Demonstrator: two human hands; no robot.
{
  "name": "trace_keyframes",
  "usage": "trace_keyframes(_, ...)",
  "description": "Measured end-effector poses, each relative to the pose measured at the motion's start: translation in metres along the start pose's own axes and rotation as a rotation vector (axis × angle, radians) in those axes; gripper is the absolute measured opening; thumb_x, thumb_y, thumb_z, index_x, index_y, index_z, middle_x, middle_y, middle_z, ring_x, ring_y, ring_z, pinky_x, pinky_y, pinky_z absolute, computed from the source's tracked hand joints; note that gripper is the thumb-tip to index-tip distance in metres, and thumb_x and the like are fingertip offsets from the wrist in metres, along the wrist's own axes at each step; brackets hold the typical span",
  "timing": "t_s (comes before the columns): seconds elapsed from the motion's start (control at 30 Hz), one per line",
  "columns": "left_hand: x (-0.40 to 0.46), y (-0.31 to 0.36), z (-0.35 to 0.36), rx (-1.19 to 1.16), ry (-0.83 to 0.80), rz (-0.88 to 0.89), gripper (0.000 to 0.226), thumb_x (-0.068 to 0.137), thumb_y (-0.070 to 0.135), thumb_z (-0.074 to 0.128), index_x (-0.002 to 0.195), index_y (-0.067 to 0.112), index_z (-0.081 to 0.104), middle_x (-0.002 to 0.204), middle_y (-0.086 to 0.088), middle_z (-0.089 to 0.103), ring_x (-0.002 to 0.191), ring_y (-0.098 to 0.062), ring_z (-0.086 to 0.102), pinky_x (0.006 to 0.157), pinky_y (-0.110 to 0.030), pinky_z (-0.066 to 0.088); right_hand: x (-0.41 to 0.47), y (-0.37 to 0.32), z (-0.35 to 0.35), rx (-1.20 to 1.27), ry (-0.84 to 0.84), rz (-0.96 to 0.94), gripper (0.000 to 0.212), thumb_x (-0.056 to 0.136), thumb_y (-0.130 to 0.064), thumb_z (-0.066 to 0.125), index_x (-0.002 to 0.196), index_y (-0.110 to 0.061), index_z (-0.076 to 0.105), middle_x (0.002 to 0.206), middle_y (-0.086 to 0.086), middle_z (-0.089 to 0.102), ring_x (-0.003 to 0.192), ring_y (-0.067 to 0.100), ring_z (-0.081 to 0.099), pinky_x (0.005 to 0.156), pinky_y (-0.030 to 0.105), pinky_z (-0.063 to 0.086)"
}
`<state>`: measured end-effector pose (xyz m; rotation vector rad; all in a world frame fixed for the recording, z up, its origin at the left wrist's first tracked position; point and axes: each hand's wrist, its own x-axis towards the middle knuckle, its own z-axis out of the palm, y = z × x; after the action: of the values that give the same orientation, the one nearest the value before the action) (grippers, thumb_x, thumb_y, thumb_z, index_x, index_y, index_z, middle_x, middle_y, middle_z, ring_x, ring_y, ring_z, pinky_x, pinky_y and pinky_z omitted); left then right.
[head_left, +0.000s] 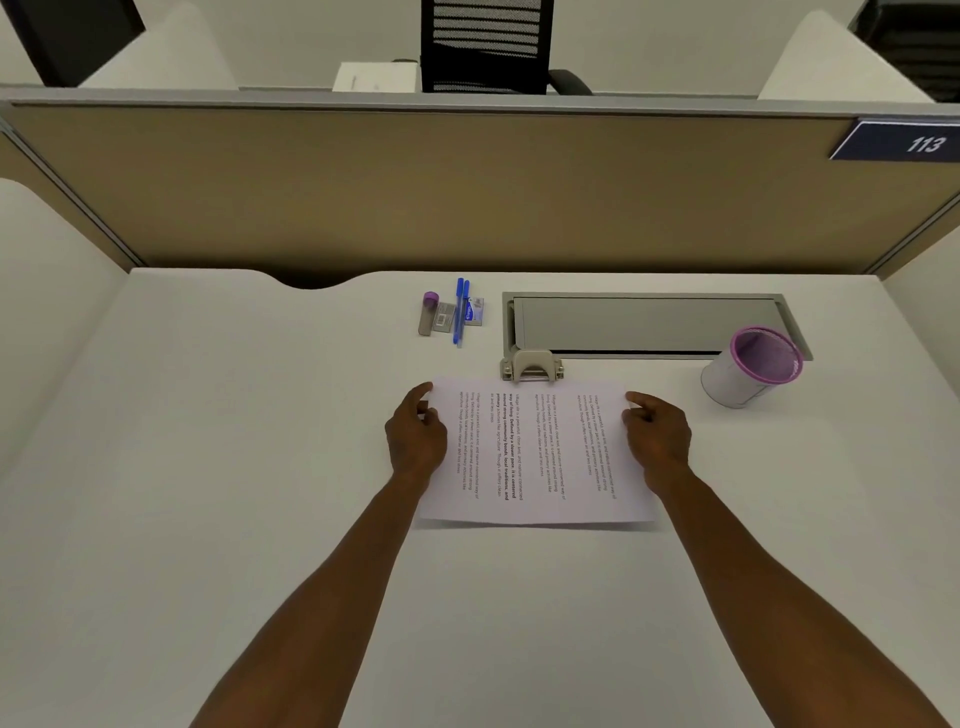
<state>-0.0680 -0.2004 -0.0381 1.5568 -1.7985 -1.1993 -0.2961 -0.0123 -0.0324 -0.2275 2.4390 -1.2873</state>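
Note:
A printed sheet of paper (535, 457) lies sideways on the white desk (208, 467), its text running top to bottom. My left hand (415, 434) pinches the sheet's left edge near the far corner. My right hand (657, 434) pinches the right edge near its far corner. A beige hole punch (531, 365) stands just beyond the sheet's far edge, touching or nearly touching it at the middle.
Two blue pens (460, 310), a purple-capped tube (428, 313) and small packets (475, 310) lie behind the sheet to the left. A grey cable tray lid (644, 325) is set into the desk. A purple-rimmed mesh cup (750, 366) stands at the right. A tan partition (467, 192) closes the back.

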Motion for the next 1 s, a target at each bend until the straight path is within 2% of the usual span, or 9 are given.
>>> trace_keyframes(0.23,-0.001,0.001,-0.002,0.000,0.026,-0.030,0.036,0.099,0.006,0.052,0.132,0.018,0.060,0.128,-0.010,0.064,0.114,-0.024,0.062,0.101,-0.036,0.049,-0.002,-0.003,-0.002,0.061,0.000,-0.023,0.028,0.091,-0.012,0.061,0.117,-0.019,0.070,0.126,0.002,0.065,0.099,0.014,0.059,0.098,0.034,0.049)
trace_keyframes(0.3,-0.001,0.001,-0.004,-0.007,0.035,-0.045,0.037,0.098,0.006,0.052,0.132,0.017,0.061,0.129,-0.010,0.064,0.115,-0.025,0.062,0.102,-0.037,0.049,-0.003,-0.004,-0.001,0.072,-0.009,-0.025,0.028,0.091,-0.013,0.061,0.116,-0.019,0.070,0.126,0.002,0.065,0.102,0.016,0.060,0.098,0.035,0.050)
trace_keyframes(0.43,0.001,0.002,-0.008,-0.016,0.056,-0.062,0.035,0.098,0.008,0.053,0.130,0.017,0.063,0.123,-0.009,0.067,0.110,-0.022,0.063,0.098,-0.035,0.049,-0.003,-0.006,0.002,0.048,-0.031,-0.026,0.027,0.091,-0.019,0.063,0.118,-0.018,0.068,0.126,0.003,0.065,0.109,0.023,0.062,0.101,0.044,0.050)
trace_keyframes(0.63,0.006,0.007,-0.009,-0.031,0.061,-0.044,0.026,0.098,0.013,0.057,0.123,0.017,0.062,0.118,-0.010,0.069,0.105,-0.024,0.065,0.094,-0.035,0.051,0.001,-0.010,0.008,0.047,-0.011,0.009,0.032,0.089,-0.016,0.067,0.120,-0.015,0.066,0.124,0.006,0.066,0.110,0.023,0.062,0.103,0.040,0.048)
trace_keyframes(0.77,0.008,0.007,-0.008,-0.048,0.061,-0.044,0.029,0.096,0.006,0.057,0.122,0.019,0.060,0.112,-0.010,0.069,0.093,-0.019,0.062,0.088,-0.032,0.051,0.003,-0.010,0.008,0.120,-0.009,0.043,0.027,0.087,-0.012,0.068,0.115,-0.015,0.069,0.114,0.006,0.070,0.101,0.022,0.065,0.098,0.041,0.051)
trace_keyframes(1.0,0.005,0.003,-0.006,-0.078,0.035,-0.049,0.030,0.097,0.007,0.059,0.123,0.020,0.060,0.110,-0.005,0.067,0.096,-0.019,0.063,0.086,-0.031,0.052,0.005,-0.002,0.006,0.206,0.009,0.094,0.027,0.087,-0.013,0.068,0.113,-0.018,0.069,0.105,0.000,0.070,0.096,0.022,0.066,0.094,0.042,0.054)
